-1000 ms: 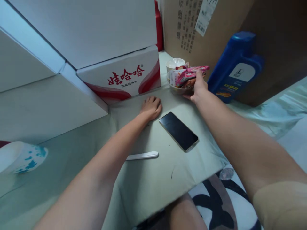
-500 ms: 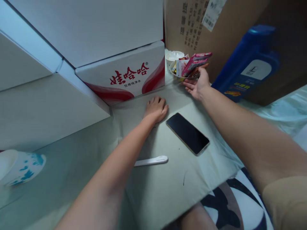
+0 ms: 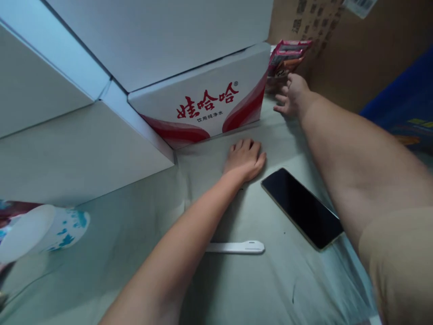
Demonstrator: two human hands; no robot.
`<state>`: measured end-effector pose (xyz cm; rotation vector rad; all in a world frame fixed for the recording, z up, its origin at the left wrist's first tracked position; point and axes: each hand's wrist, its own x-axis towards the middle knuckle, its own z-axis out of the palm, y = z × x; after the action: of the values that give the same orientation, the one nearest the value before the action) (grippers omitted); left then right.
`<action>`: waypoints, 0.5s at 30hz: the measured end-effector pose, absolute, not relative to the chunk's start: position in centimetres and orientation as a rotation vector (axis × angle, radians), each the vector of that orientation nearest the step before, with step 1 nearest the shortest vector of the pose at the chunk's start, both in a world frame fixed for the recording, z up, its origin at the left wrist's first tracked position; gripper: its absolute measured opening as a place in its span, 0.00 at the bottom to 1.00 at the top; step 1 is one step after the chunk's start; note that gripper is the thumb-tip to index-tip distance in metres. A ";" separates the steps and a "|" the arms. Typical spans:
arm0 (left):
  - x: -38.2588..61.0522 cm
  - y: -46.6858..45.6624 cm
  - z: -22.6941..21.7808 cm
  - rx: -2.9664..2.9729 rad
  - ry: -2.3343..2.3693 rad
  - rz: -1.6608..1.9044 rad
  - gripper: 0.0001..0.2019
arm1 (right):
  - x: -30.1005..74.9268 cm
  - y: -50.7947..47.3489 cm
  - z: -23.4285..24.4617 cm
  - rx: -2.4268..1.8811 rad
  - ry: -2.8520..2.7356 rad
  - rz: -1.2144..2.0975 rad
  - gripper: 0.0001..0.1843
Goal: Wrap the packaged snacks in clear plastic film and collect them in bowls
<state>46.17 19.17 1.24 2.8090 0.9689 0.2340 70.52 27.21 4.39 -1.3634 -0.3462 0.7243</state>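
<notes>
My left hand [image 3: 244, 159] rests palm down on the pale cloth [image 3: 243, 289], in front of the white and red carton [image 3: 213, 108]. Its fingers are apart and nothing shows in it. My right hand [image 3: 292, 95] reaches to the far right corner, fingers spread, beside pink and orange snack packets [image 3: 287, 58]. The hand is at the packets' near side; whether it touches them I cannot tell. The carton's edge hides part of the packets and most of what they stand in. A black phone [image 3: 302, 207] lies face up between my forearms.
A white plastic strip-like utensil [image 3: 240, 247] lies partly behind my left forearm. At far left a paper cup [image 3: 64, 228] with blue print lies on its side. White boxes [image 3: 162, 36] rise at the back, a brown cardboard box [image 3: 365, 58] and blue bottle [image 3: 406, 99] at right.
My right hand has gone farther back, and the bowl of packets is now largely behind the carton's edge. My left hand stays on the cloth. The view has shifted left.
</notes>
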 end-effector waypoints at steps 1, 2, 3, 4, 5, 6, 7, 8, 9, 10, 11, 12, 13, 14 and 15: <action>46.3 19.3 1.2 2.793 0.978 0.253 0.20 | 70.0 26.8 4.4 -1.393 -0.327 0.728 0.19; 46.4 19.4 1.2 2.765 0.989 0.268 0.20 | 69.2 25.9 4.6 -1.441 -0.298 0.749 0.17; 46.5 19.5 1.3 2.719 0.997 0.275 0.19 | 68.3 24.5 4.8 -1.494 -0.281 0.769 0.16; 46.5 19.4 1.5 2.651 1.002 0.288 0.19 | 67.3 22.6 5.1 -1.526 -0.308 0.757 0.16; 46.3 19.1 1.9 2.562 0.987 0.307 0.18 | 66.0 20.4 5.4 -1.556 -0.329 0.743 0.15; 45.7 18.5 2.5 2.447 0.976 0.366 0.18 | 64.7 17.8 5.7 -1.558 -0.395 0.702 0.12; 44.7 17.7 3.3 2.318 0.975 0.494 0.18 | 63.3 15.1 6.0 -1.572 -0.446 0.685 0.09; 43.2 16.6 4.2 2.183 0.974 0.658 0.16 | 61.8 12.4 6.2 -1.578 -0.517 0.683 0.08; 41.4 15.2 5.2 2.045 0.980 0.835 0.14 | 60.3 9.8 6.4 -1.584 -0.610 0.680 0.09; 39.1 13.6 6.2 1.912 0.979 0.989 0.12 | 58.7 7.5 6.5 -1.588 -0.720 0.708 0.10; 36.4 11.9 7.1 1.789 0.963 1.098 0.10 | 57.0 5.5 6.7 -1.597 -0.832 0.763 0.11; 33.5 10.1 7.9 1.679 0.942 1.166 0.09 | 55.1 3.9 6.9 -1.606 -0.924 0.809 0.13; 30.4 8.4 8.6 1.579 0.932 1.205 0.08 | 52.9 2.8 7.1 -1.607 -1.016 0.853 0.14; 27.2 6.8 9.1 1.483 0.947 1.232 0.08 | 50.6 2.1 7.4 -1.597 -1.124 0.888 0.16; 24.1 5.4 9.4 1.392 0.981 1.273 0.08 | 48.1 1.9 7.7 -1.575 -1.242 0.912 0.17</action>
<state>24.06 5.43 9.38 1.3920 0.9814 1.2726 48.10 1.88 7.74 -1.5751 -1.2425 0.9122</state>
